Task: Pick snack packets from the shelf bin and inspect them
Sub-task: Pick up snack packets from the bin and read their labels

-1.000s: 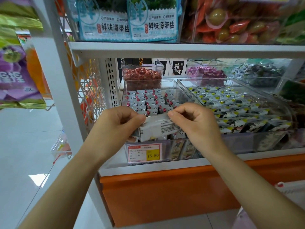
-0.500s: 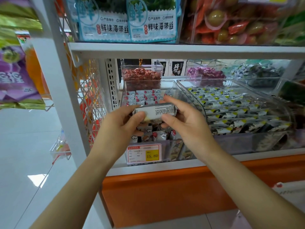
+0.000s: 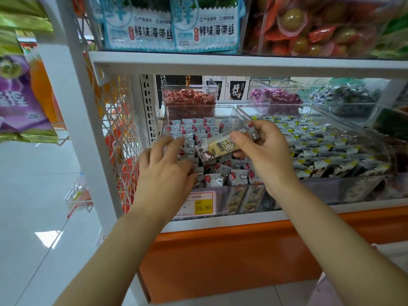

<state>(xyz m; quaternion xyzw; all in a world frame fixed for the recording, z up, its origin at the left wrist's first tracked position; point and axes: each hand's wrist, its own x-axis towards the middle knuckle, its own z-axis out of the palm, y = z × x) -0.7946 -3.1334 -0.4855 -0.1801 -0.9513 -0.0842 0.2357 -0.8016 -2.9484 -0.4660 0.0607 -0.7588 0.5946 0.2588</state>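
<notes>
Head camera shows my left hand (image 3: 163, 164) with fingers loose and spread, gripping nothing, lying over the packets (image 3: 194, 129) on the nine o'clock side of the shelf bin (image 3: 223, 196). At that hand's three o'clock, one snack packet (image 3: 220, 146) hangs tilted above the bin's middle, pinched between thumb and fingers of my right hand (image 3: 267, 153). I judge this the inspecting step, with one packet out. Next I'd turn it to read its faces, or close the left fingers on another packet.
</notes>
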